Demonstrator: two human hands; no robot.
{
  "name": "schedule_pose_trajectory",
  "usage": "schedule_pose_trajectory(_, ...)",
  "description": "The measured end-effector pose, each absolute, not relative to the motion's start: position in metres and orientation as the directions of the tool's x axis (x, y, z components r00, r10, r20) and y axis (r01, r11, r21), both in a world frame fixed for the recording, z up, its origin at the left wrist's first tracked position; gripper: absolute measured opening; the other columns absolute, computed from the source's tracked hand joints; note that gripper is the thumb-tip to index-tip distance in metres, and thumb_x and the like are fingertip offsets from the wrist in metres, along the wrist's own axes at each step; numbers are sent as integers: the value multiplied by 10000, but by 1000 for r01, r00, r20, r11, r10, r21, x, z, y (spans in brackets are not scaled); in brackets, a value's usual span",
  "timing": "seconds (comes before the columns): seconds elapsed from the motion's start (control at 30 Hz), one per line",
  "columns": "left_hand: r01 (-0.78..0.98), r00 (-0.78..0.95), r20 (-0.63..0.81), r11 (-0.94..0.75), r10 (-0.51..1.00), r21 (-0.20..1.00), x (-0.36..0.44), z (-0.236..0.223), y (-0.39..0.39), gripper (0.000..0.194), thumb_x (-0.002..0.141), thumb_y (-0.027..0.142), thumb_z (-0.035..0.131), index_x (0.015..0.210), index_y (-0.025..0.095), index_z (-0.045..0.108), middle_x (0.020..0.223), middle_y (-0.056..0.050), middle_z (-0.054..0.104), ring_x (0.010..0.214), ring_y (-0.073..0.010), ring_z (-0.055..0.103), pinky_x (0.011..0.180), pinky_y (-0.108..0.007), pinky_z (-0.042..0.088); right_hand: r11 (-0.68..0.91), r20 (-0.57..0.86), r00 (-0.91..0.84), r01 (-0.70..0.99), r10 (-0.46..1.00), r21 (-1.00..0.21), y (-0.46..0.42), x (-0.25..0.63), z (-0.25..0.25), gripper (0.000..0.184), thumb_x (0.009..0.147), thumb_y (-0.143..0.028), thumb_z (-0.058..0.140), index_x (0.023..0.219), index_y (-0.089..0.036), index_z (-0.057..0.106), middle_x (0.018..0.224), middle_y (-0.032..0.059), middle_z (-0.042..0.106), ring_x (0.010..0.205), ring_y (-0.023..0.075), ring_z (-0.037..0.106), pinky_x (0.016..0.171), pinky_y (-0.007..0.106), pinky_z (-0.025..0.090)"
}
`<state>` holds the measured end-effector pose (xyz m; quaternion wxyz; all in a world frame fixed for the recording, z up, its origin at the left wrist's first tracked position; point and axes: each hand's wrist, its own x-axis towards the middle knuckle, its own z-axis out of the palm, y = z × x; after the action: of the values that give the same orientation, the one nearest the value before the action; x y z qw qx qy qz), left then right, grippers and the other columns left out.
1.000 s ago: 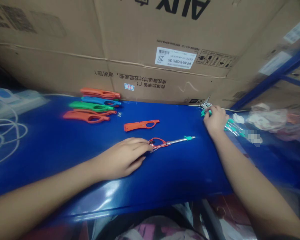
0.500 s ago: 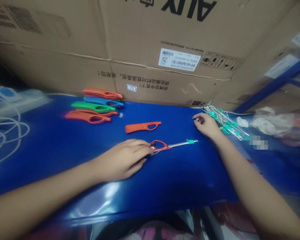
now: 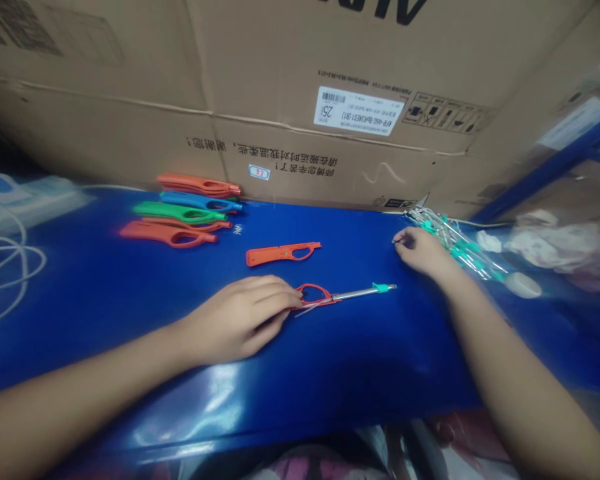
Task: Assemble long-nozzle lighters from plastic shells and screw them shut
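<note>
In the head view, the blue worktop (image 3: 350,360) runs across the picture, with a printed cardboard box (image 3: 260,73) along its far edge. The left hand (image 3: 247,313) lies palm down midway between the worktop's near and far edges, its fingers close together and bent over the handle end of a red lighter frame (image 3: 314,288). The hand hides that end, so its exact grip cannot be told. From the frame a metal tube (image 3: 357,293) points toward the right, with a teal clip (image 3: 381,288) near its tip; a thin pale tube (image 3: 307,309) slants beside the frame's loop.

Beyond the left hand, nearer the far edge, lies an orange handle half (image 3: 280,254), apart from the frame. The right hand (image 3: 420,250) is just beside a pile of metal tubes with teal clips (image 3: 457,243) near the worktop's far right part. Its thumb and fingers are curled toward each other; whether they pinch anything cannot be told.

Toward the far left corner, orange, blue and green handles (image 3: 185,212) lie in a loose stack, and a coiled white cable (image 3: 15,250) sits by the left edge.
</note>
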<state>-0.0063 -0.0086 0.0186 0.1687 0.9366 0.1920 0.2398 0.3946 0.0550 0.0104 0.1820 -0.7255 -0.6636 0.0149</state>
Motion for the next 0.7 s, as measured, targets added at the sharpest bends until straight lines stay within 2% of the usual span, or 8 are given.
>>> schedule_pose_trajectory(0.07,291,804,378,-858,459,423,-6,19,-8,297,976,143,500,1232,205,638,1163,-82,703,1097,-204,649,969,-356,547,14,196,47,955,980,-297,52,383,14,167,769,-215,564,866,-219,701,816,48,690,686,207,633,736,353,553)
schedule_pose_trajectory(0.13,303,799,368,-848,474,435,-6,20,-7,278,979,146,497,1209,203,642,1157,-83,700,1082,-206,644,954,-356,543,58,226,11,953,974,-297,48,375,18,196,792,-235,556,899,-228,720,912,55,702,692,201,637,751,357,560)
schedule_pose_trajectory(0.2,313,797,358,-839,486,444,-6,20,-7,264,981,148,494,1195,199,640,1159,-83,696,1078,-207,638,953,-358,536,65,295,21,958,955,-281,46,374,21,319,794,-208,533,1053,-221,719,1139,93,677,850,235,670,876,400,551)
schedule_pose_trajectory(0.27,320,798,347,-834,493,449,-7,20,-8,262,982,149,494,1196,196,636,1169,-84,693,1082,-208,633,957,-359,530,41,344,54,965,937,-261,48,379,20,485,760,-156,521,1221,-190,668,1336,139,589,1099,295,641,1022,452,489)
schedule_pose_trajectory(0.37,330,798,335,-829,501,451,-6,19,-8,270,983,153,490,1203,201,639,1175,-85,691,1087,-209,634,960,-358,530,-20,343,105,970,933,-243,56,393,12,600,680,-100,525,1269,-137,639,1370,186,564,1290,356,537,1111,512,409)
schedule_pose_trajectory(0.5,339,798,327,-826,506,450,-5,18,-7,281,986,163,482,1209,207,648,1169,-88,694,1087,-210,640,962,-359,538,-60,316,136,969,939,-240,67,406,4,482,663,-105,516,1110,-129,694,1154,181,657,1165,354,600,1078,514,425)
schedule_pose_trajectory(0.6,333,801,330,-830,500,447,-5,18,-7,281,987,163,477,1206,202,649,1176,-94,692,1090,-212,640,962,-363,539,-35,313,118,965,943,-259,67,402,6,336,715,-137,508,986,-153,707,1009,155,667,958,315,650,963,490,494)
schedule_pose_trajectory(0.7,336,801,328,-829,501,446,-5,18,-7,271,988,162,478,1199,200,643,1189,-91,689,1093,-213,638,968,-365,533,64,297,28,954,954,-294,59,385,10,253,775,-179,524,953,-168,703,896,110,656,753,251,631,818,440,538)
